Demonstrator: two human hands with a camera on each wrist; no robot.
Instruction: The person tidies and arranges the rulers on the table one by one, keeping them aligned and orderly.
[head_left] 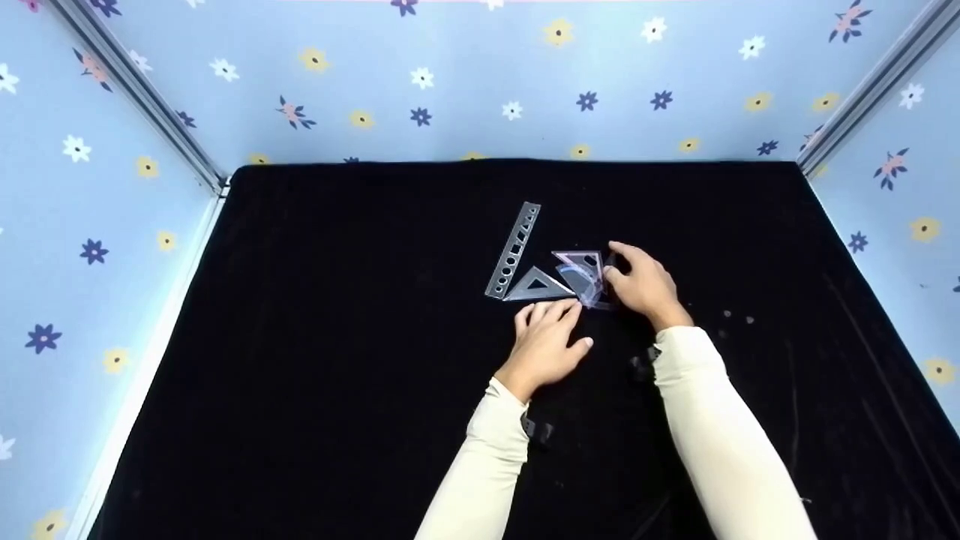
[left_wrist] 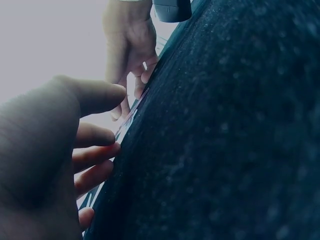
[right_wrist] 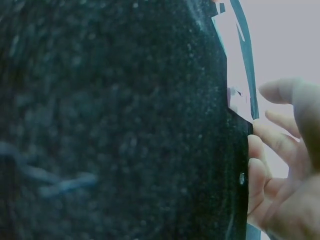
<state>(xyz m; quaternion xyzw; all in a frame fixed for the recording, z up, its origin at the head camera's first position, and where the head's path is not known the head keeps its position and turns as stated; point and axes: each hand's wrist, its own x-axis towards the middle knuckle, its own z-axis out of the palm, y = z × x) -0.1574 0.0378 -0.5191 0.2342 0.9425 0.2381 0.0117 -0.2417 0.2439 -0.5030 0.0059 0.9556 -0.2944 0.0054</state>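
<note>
My left hand (head_left: 546, 349) lies palm-down on the black cloth, its relaxed fingertips right at the lower edge of a clear set square (head_left: 551, 289) with a triangular cutout. In the left wrist view its thumb stands apart from the fingers. My right hand (head_left: 643, 285) is at the right side of a second set square (head_left: 589, 259) with a pinkish edge. A bluish protractor (head_left: 576, 279) overlaps that set square. In the right wrist view, thumb and index finger are spread apart, with the index fingertip at the clear plastic's corner (right_wrist: 242, 107). A clear ruler (head_left: 514, 251) with shape cutouts lies farther left.
Black cloth (head_left: 300, 337) covers the table. Small pale specks (head_left: 749, 320) lie on it at the right. Flower-patterned blue panels (head_left: 465, 82) and metal posts (head_left: 142, 90) enclose the back and sides. A dark camera (head_left: 538, 433) is worn on each wrist.
</note>
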